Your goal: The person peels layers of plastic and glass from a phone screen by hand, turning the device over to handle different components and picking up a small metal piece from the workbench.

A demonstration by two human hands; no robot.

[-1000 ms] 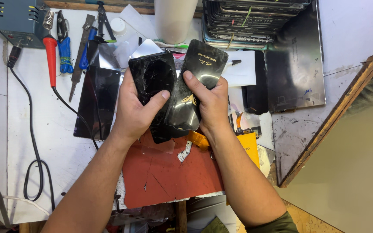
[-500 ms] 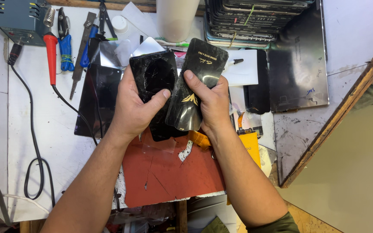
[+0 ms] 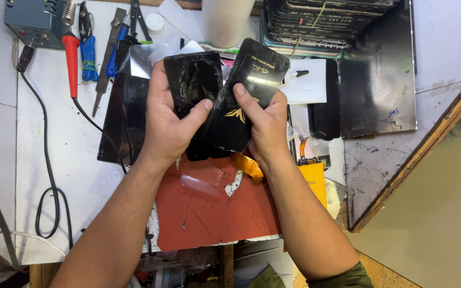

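Observation:
My left hand (image 3: 167,125) grips a cracked black phone screen panel (image 3: 193,80), thumb pressed on its lower right corner. My right hand (image 3: 265,120) holds a glossy black packet with a gold emblem (image 3: 246,98), tilted to the right, thumb across its front. The two black pieces overlap in the middle, held above a red work mat (image 3: 214,208). An orange flex strip (image 3: 247,166) hangs below the packet.
A soldering station (image 3: 33,21), red-handled iron (image 3: 71,58), blue pliers (image 3: 87,56) and a file lie at the back left. A stack of panels (image 3: 321,24) and a metal plate (image 3: 377,80) sit at the back right. A white roll (image 3: 228,21) stands behind. A black cable (image 3: 46,176) loops on the left.
Both hands have shifted the two black pieces slightly, with the packet raised and fanned out more to the right of the cracked screen.

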